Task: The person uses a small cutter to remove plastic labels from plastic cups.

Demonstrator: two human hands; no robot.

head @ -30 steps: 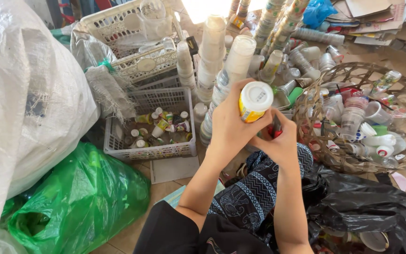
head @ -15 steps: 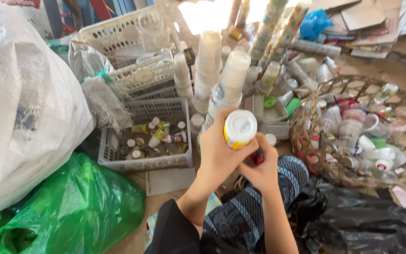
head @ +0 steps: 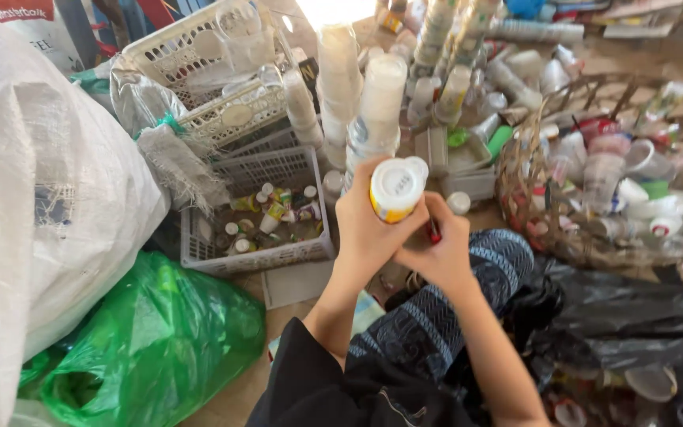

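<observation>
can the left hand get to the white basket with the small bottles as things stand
Probably not freely: the left hand is wrapped around a white-bottomed yellow cup. The white basket sits just to its left with nothing between them.

Stacked white cups (head: 340,87) crowding close ahead of the hands (head: 405,237), white basket of caps (head: 258,209) blocking the left, wire basket of cups (head: 594,174) hemming the right, small bare floor patch (head: 294,281) beside the knee, green bag (head: 144,340) and black bag (head: 634,316) flanking the lap

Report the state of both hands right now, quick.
Left hand: closed around a yellow-and-white container.
Right hand: closed on a small red item; what it is cannot be told.
</observation>
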